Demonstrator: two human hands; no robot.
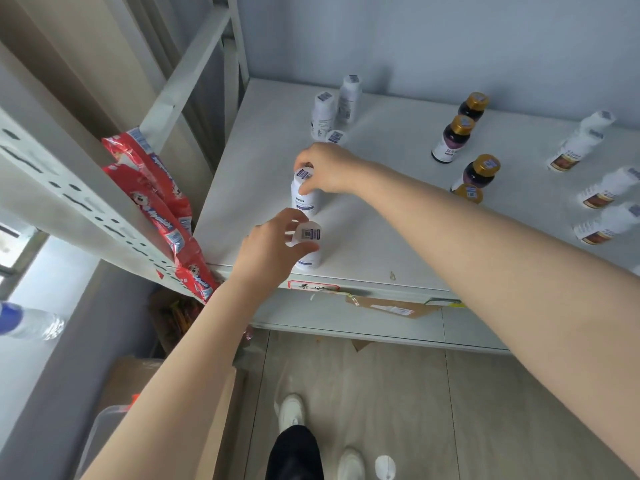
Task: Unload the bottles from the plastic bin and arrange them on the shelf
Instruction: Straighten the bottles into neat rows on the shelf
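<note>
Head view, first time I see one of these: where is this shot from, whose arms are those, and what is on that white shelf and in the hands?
There is no machine here: a person wears one wide camera on the head, looking forward and down, so the arms are their own. The left hand holds the top of the nearer white bottle, and the right hand holds the top of the white bottle behind it; both bottles stand upright on the white shelf. Further back stand more white bottles, to the right dark bottles with gold caps and white bottles with orange labels. Red packets lie on the rack at the left.
</note>
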